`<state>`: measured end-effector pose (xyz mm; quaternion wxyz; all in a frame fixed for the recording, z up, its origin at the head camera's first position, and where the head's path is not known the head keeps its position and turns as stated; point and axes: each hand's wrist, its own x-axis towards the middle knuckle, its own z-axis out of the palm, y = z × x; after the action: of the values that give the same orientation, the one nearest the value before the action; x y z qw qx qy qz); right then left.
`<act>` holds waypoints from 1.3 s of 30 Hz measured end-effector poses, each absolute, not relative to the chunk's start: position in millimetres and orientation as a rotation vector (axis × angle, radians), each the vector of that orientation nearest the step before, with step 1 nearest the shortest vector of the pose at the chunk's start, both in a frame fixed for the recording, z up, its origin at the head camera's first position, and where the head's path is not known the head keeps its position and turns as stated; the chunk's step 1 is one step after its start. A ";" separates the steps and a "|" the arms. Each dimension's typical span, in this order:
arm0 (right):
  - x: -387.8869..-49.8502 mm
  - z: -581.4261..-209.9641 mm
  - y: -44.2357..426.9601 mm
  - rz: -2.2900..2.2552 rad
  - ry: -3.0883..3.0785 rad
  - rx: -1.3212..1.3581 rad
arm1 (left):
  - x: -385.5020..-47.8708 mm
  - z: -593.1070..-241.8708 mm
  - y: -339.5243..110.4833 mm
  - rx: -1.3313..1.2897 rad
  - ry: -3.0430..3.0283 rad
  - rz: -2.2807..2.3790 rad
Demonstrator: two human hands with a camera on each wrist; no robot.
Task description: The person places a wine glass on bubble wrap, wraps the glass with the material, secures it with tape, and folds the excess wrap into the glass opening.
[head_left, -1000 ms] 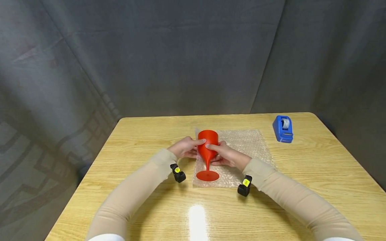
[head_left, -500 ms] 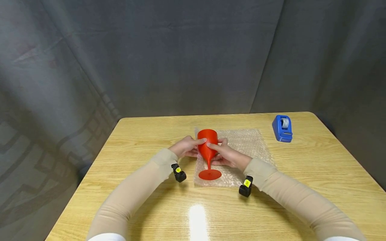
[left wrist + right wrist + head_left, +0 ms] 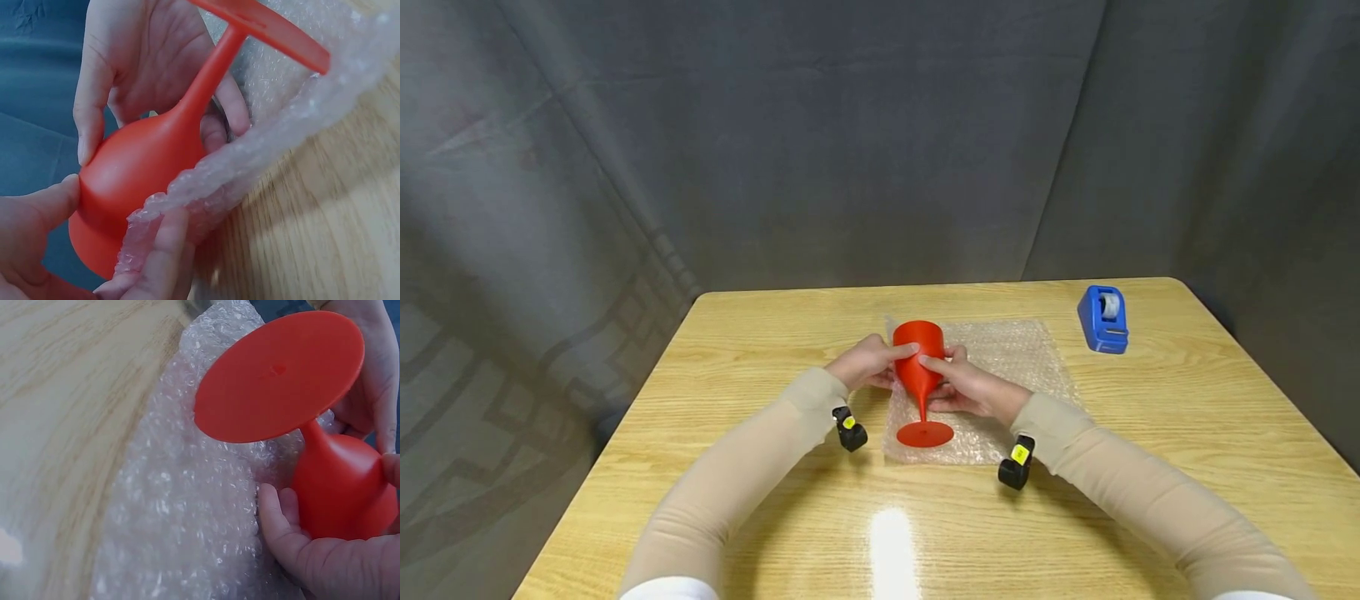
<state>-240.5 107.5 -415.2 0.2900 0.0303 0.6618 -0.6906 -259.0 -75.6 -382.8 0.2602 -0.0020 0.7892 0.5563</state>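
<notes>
A red goblet [image 3: 917, 383] lies tilted over a sheet of bubble wrap [image 3: 1011, 354], its round foot toward the person and its bowl away. My left hand [image 3: 867, 363] grips the bowl from the left, thumb on top; in the left wrist view its fingers press the edge of the bubble wrap [image 3: 219, 175] up against the goblet [image 3: 134, 169]. From the right, my right hand [image 3: 967, 387] holds the bowl, with the thumb on top and fingers curled beneath, as the right wrist view shows beside the goblet's foot [image 3: 281, 375].
A blue tape dispenser [image 3: 1103, 321] with a roll of clear tape stands at the back right of the wooden table [image 3: 760, 333]. Behind the table hangs a dark grey curtain [image 3: 850, 150]. Each wrist carries a small black camera.
The goblet's foot has swung slightly to the right. Both hands have shifted a little rightward with it, keeping their hold. The tape dispenser stays put.
</notes>
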 end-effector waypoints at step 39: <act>-264.3 -390.6 146.1 -1.772 1.724 0.103 | -258.6 -373.0 -53.0 0.090 2.377 1.320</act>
<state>-264.3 146.1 -390.6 0.3276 0.0392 0.6582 -0.6767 -258.6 -53.0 -373.0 0.2090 0.0322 0.8546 0.4743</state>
